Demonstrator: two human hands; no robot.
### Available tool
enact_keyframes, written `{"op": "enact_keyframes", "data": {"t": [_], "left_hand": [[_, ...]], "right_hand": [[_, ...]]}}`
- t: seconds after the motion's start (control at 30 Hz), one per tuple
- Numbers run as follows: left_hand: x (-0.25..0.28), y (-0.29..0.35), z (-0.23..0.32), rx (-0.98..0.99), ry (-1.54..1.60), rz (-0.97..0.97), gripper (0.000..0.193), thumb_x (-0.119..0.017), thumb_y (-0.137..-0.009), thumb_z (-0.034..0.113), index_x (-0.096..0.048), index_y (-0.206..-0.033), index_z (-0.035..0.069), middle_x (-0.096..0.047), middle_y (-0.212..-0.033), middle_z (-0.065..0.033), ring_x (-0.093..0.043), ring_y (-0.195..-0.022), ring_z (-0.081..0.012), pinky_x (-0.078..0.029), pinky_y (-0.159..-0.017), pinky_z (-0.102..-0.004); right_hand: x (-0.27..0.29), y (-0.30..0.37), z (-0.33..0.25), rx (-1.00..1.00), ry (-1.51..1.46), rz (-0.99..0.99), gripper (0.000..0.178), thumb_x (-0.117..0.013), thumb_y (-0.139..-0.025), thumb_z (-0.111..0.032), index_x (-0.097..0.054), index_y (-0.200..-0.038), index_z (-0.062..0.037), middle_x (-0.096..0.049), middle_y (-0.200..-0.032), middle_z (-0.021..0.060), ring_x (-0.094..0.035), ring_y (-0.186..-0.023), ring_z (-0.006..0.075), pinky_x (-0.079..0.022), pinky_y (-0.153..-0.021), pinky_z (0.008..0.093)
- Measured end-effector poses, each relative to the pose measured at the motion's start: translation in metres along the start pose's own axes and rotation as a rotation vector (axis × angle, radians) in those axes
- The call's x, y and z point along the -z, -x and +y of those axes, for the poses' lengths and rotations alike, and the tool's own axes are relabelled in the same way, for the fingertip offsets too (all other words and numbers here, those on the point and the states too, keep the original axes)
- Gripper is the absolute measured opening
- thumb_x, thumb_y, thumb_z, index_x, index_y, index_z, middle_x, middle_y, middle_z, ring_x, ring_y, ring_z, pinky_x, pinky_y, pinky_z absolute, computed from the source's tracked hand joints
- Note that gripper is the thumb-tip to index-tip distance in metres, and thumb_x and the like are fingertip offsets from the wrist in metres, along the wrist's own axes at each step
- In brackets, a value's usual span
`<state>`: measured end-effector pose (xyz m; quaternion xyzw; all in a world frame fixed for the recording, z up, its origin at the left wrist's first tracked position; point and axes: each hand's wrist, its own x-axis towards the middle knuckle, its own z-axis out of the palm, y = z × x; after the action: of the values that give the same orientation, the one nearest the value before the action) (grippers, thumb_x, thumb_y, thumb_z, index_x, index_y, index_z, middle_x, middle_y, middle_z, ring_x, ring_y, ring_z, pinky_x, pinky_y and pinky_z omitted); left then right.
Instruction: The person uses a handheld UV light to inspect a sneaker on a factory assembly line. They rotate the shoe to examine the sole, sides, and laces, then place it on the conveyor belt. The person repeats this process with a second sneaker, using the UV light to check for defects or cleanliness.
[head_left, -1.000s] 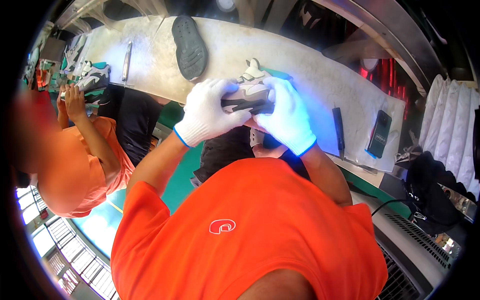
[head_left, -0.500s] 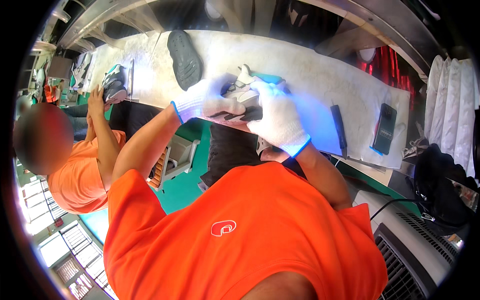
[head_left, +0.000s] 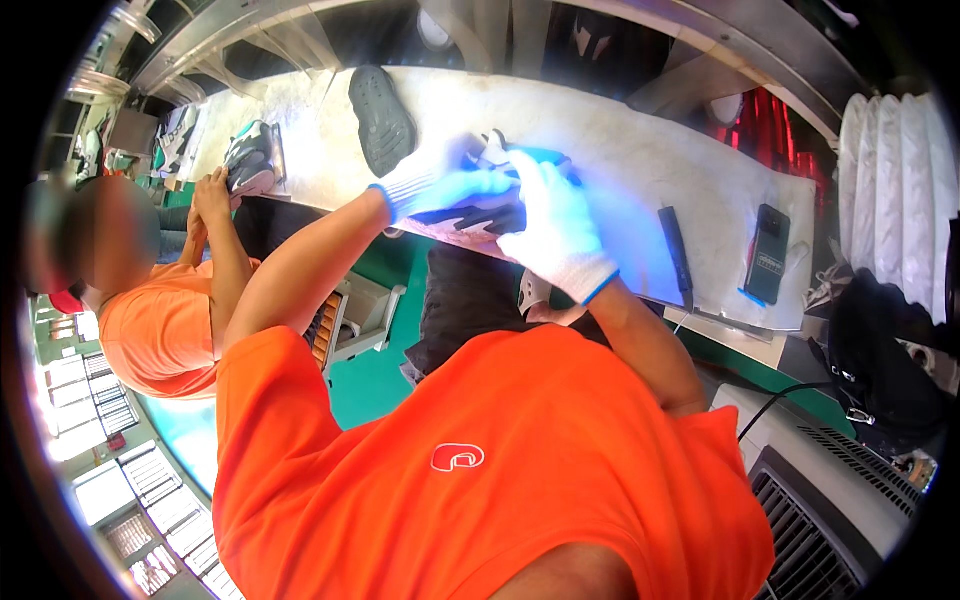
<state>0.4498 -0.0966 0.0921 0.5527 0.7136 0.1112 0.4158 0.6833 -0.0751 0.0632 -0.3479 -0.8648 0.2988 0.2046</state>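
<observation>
Emblem [head_left: 458, 457] on orange shirt [head_left: 480, 515], phone [head_left: 771, 230] lettering [head_left: 769, 262] unreadable

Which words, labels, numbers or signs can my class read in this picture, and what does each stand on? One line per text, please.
No word or number can be clearly read.
Dark phone: small pale print near its lower end, too small to read.
Orange shirt: a white-outlined emblem, no legible lettering.
Shoe held in the left hand and right hand: no lettering can be made out.
</observation>
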Motion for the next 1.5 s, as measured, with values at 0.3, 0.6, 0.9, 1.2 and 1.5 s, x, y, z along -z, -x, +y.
{"op": "enact_keyframes", "data": {"t": [0.3, 0.6, 0.9, 1.2, 1.5], "left_hand": [[0.024, 0.087, 0.008, -0.146, -0.04, 0.159, 0.069, -0.097, -0.069, 0.01, -0.074, -0.133, -0.004, -0.082, -0.118, -0.0172, -0.079, -0.102, -0.0233, -0.064, -0.092, -0.0368], [0.022, 0.106, 0.113, -0.463, -0.178, 0.033, 0.083, -0.097, -0.067, 0.013, -0.07, -0.145, 0.002, -0.079, -0.123, -0.0177, -0.078, -0.111, -0.0274, -0.064, -0.099, -0.0405], [-0.021, 0.049, 0.144, -0.722, -0.013, 0.432, 0.092, -0.097, -0.078, 0.015, -0.057, -0.16, 0.005, -0.072, -0.139, -0.0146, -0.074, -0.121, -0.022, -0.061, -0.106, -0.0367], [-0.166, 0.11, 0.044, -0.163, 1.238, 0.169, 0.055, -0.083, -0.096, 0.013, -0.063, -0.144, -0.006, -0.076, -0.133, -0.0147, -0.074, -0.12, -0.024, -0.057, -0.11, -0.0389], [-0.164, 0.042, 0.013, -0.141, 0.914, 0.395, 0.065, -0.105, -0.07, 0.032, -0.064, -0.106, -0.003, -0.063, -0.097, -0.0032, -0.059, -0.092, -0.0123, -0.054, -0.079, -0.0345]], "right_hand": [[0.01, 0.016, 0.003, -0.065, -0.202, 0.062, 0.1, -0.096, -0.073, -0.013, -0.05, -0.162, -0.0053, -0.067, -0.123, 0.0168, -0.068, -0.114, 0.0352, -0.059, -0.101, 0.047], [-0.037, 0.104, 0.036, -0.196, -0.788, 0.341, 0.114, -0.104, -0.071, -0.01, -0.044, -0.168, -0.0034, -0.065, -0.115, 0.0062, -0.066, -0.105, 0.0197, -0.059, -0.099, 0.0369], [-0.029, 0.099, 0.072, -0.368, -1.291, 0.42, 0.098, -0.091, -0.079, 0.005, -0.045, -0.166, 0.0024, -0.066, -0.129, 0.0087, -0.068, -0.114, 0.0187, -0.06, -0.099, 0.0347], [-0.012, 0.091, 0.03, -0.372, -1.466, 0.394, 0.072, -0.076, -0.087, 0.012, -0.058, -0.156, -0.0013, -0.069, -0.143, 0.0096, -0.07, -0.126, 0.0229, -0.06, -0.106, 0.0377], [-0.032, 0.088, 0.1, -0.3, -1.086, 0.321, 0.055, -0.083, -0.091, 0.005, -0.064, -0.142, -0.0006, -0.071, -0.127, 0.0061, -0.069, -0.107, 0.0177, -0.06, -0.097, 0.0373]]}}
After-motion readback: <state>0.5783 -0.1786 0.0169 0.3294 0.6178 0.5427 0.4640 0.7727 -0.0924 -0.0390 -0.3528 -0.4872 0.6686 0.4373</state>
